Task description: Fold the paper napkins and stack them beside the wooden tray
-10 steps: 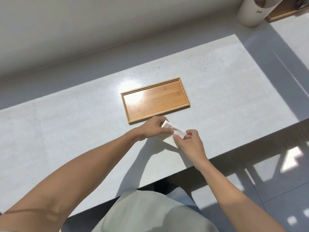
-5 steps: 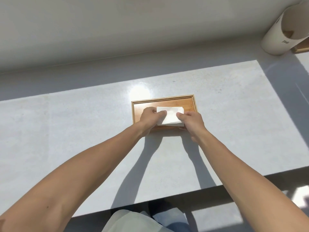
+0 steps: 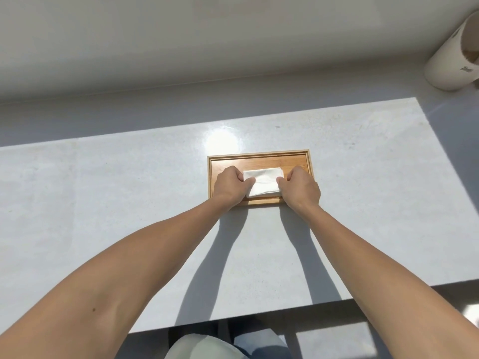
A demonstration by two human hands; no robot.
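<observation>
A white folded paper napkin lies inside the wooden tray in the middle of the pale stone counter. My left hand grips the napkin's left end with thumb and fingers. My right hand grips its right end the same way. Both hands rest over the tray's near half and hide its front corners. No other napkin shows.
A white cylindrical container stands tilted in view at the far right, by the wall. The counter's front edge runs just below my forearms, with floor and my clothing beyond it. A sunlit patch covers most of the counter.
One second ago both hands held the napkin on the counter in front of the tray. They have carried it forward onto the tray, and the view has shifted to centre on it.
</observation>
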